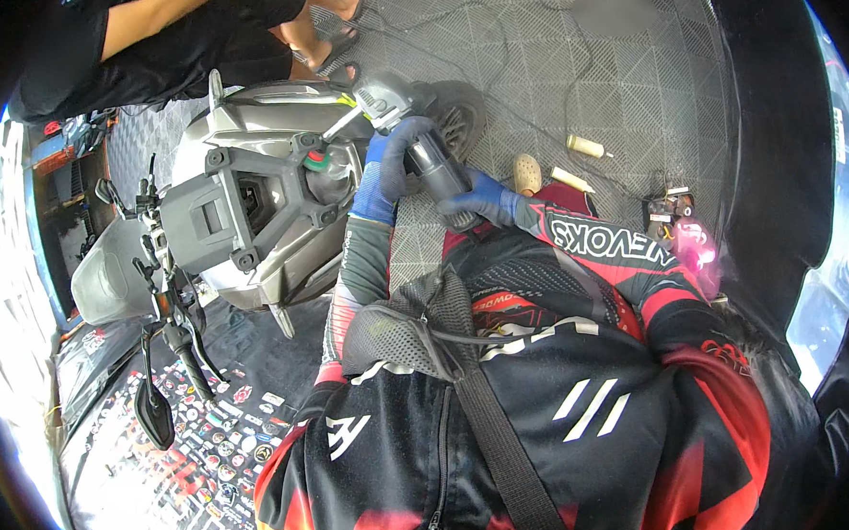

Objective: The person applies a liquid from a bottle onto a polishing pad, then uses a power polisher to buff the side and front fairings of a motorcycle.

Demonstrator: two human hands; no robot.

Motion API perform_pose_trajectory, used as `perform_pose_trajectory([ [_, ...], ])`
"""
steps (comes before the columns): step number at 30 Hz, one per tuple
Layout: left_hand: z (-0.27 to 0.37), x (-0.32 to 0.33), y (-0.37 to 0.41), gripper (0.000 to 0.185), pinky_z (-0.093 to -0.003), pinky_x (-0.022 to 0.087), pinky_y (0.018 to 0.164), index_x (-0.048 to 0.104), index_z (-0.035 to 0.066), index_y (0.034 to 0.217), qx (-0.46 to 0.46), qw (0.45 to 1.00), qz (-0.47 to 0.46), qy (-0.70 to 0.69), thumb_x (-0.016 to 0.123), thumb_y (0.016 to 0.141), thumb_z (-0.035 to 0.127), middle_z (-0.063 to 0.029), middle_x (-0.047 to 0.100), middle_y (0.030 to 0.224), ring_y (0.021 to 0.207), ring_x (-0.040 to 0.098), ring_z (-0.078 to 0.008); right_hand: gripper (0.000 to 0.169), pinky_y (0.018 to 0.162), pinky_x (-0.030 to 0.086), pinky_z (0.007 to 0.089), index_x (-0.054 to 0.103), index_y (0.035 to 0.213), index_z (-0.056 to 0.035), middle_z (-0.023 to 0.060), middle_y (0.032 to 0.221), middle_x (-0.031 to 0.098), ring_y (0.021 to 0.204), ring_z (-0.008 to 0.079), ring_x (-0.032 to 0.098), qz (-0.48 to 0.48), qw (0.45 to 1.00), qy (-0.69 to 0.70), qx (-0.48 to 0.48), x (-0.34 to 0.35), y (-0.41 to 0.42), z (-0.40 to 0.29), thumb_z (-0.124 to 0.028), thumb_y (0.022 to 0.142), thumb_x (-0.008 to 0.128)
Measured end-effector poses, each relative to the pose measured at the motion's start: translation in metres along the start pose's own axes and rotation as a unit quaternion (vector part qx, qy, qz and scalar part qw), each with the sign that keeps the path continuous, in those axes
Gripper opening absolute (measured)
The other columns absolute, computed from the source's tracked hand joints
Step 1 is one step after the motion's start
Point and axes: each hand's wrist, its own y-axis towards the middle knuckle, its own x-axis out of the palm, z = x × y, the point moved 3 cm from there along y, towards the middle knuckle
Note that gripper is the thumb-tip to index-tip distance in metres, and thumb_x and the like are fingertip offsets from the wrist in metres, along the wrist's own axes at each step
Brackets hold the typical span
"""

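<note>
My left hand [395,159], in a blue knit work glove, grips the dark body of a cordless polisher [426,161] just below its grey head. My gloved right hand [487,198] closes around the polisher's lower end. A silver shaft [345,123] reaches from the tool's head to a small red-and-green round pad [317,160]. This pad sits at a glossy curved panel [334,179] on the front of a motorcycle [303,251]; firm contact cannot be told. Beside it, a black bracket [306,194] spans the motorcycle's front.
Another person in black clothes [162,42] is at the far left. Two pale bottles [585,145] [571,179] lie on grey floor tiles [550,63], where a cable [501,100] runs. Handlebars [163,244] and a mirror [154,409] stick out at left, near a sticker-covered sheet [220,449].
</note>
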Motion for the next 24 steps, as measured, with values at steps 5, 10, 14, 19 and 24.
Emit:
perform_pose_trajectory([
  [5,0.014,0.001,0.012,0.028,-0.0309,0.054,0.079,0.072,0.003,0.112,-0.034,0.999,0.029,-0.03,0.062,0.096,0.025,-0.005,0.07,0.1,0.088,0.067,-0.0156,0.074,0.089,0.056,0.0356,0.049,0.141,-0.0027,0.0082,0.115,0.065,0.105,0.0176,0.065,-0.011,0.998,-0.056,0.011,-0.025,0.021,0.002,-0.023,0.081,0.088],
  [10,0.007,0.009,0.009,0.029,-0.0311,0.054,0.083,0.072,0.004,0.112,0.167,0.981,0.023,0.099,0.063,0.096,0.026,-0.0047,0.07,0.1,0.092,0.066,-0.0146,0.068,0.09,0.054,0.0348,0.058,0.133,-0.0038,0.0071,0.117,0.068,0.105,0.0173,0.065,0.016,0.998,-0.048,0.042,-0.019,-0.007,-0.035,-0.024,0.076,0.089],
  [14,-0.007,0.025,-0.003,0.026,-0.03,0.051,0.091,0.073,0.002,0.113,-0.086,0.984,0.029,-0.155,0.058,0.101,0.019,-0.0039,0.071,0.104,0.098,0.065,-0.0136,0.084,0.095,0.053,0.0363,0.05,0.14,-0.0035,0.0097,0.12,0.065,0.107,0.0196,0.064,0.054,0.993,-0.096,0.031,-0.026,-0.02,-0.012,-0.029,0.073,0.093],
  [19,-0.033,0.025,-0.026,0.025,-0.0321,0.052,0.094,0.072,0.0,0.115,-0.116,0.945,0.048,-0.302,0.06,0.1,0.016,-0.0072,0.07,0.115,0.102,0.066,-0.0149,0.093,0.098,0.052,0.0373,0.045,0.147,-0.0027,0.0133,0.122,0.066,0.108,0.0222,0.065,0.03,0.979,-0.194,0.054,-0.013,-0.037,-0.05,-0.035,0.073,0.091],
  [24,-0.003,0.015,-0.02,0.036,-0.0412,0.053,0.106,0.06,-0.005,0.13,-0.044,0.928,0.034,-0.368,0.061,0.098,0.011,-0.0157,0.067,0.124,0.113,0.068,-0.0263,0.098,0.099,0.053,0.0384,0.044,0.147,0.0,0.0216,0.123,0.067,0.112,0.0291,0.067,0.077,0.905,-0.419,-0.005,-0.019,-0.024,-0.073,-0.041,0.071,0.09],
])
